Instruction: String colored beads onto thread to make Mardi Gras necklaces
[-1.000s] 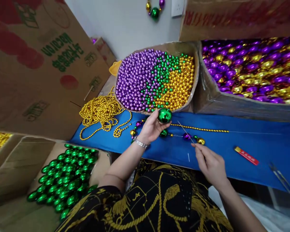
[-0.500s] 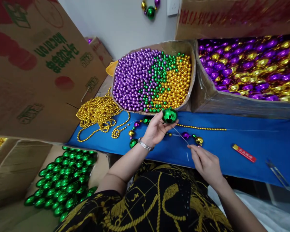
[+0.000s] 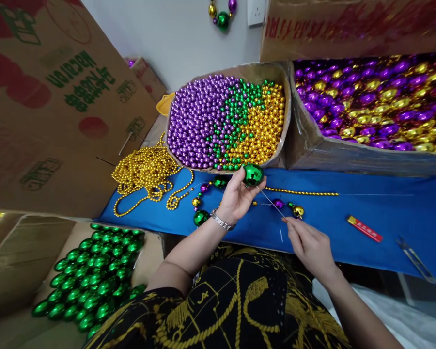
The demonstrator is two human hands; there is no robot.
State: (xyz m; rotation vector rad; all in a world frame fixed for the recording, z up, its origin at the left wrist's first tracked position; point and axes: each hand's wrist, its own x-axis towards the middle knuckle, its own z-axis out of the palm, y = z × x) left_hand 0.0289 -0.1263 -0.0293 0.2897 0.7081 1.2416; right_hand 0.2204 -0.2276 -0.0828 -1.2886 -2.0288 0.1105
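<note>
My left hand (image 3: 237, 195) holds a large shiny green bead (image 3: 253, 174) just in front of the box of small beads. A thin needle (image 3: 271, 201) runs from the underside of this bead to my right hand (image 3: 308, 242), whose thumb and fingers pinch its near end. Whether the needle's tip is inside the bead, I cannot make out. Under and beside my hands lies a strand of mixed beads (image 3: 201, 218) in green, purple and gold, partly covered by my left hand. To the right stretches a gold bead string (image 3: 301, 192), ending in bare thread.
Behind stands a box of small beads (image 3: 284, 140) in purple, green and gold. At right is a box (image 3: 323, 155) of purple and gold beads. Gold bead chains (image 3: 141, 167) lie left, large green beads (image 3: 94, 276) lower left. A red packet (image 3: 365, 229) and thread snips (image 3: 416, 259) rest right.
The whole view has shifted slightly. Both hands keep nearly the same pose, with the green bead in the left and the needle in the right.
</note>
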